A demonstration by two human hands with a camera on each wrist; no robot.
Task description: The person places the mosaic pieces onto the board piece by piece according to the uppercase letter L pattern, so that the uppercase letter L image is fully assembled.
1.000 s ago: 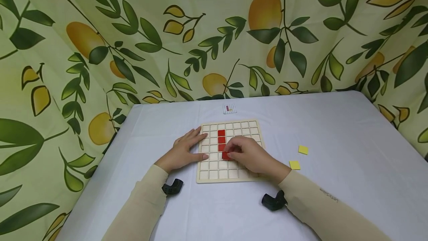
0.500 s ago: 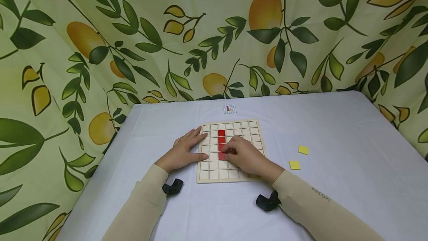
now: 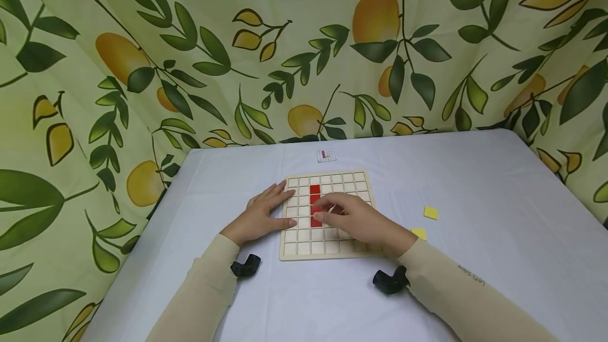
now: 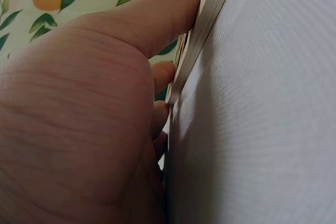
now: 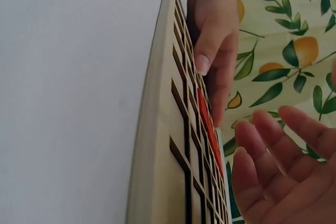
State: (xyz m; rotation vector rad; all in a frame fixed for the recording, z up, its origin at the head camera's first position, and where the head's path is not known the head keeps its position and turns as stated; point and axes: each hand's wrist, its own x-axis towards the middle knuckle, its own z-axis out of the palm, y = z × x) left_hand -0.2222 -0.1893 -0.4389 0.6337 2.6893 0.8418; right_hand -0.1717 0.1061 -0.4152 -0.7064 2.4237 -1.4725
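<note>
A square wooden grid board lies on the table, with several red tiles lined up in one column of its cells. My left hand rests on the board's left edge with fingers spread; in the left wrist view its thumb touches the rim. Over the middle of the board hovers my right hand, partly covering the lower red tiles. The right wrist view shows that hand's loosely bent fingers apart from the board, with nothing between them.
To the right of the board two yellow tiles lie on the white cloth, the nearer one partly behind the right wrist. A small printed grid card lies beyond the board. A patterned curtain hangs behind the table.
The lowest red tile, earlier tilted in my right fingers, now lies flat in its cell below the others. My right hand has let go and drawn slightly right; the left hand stays put.
</note>
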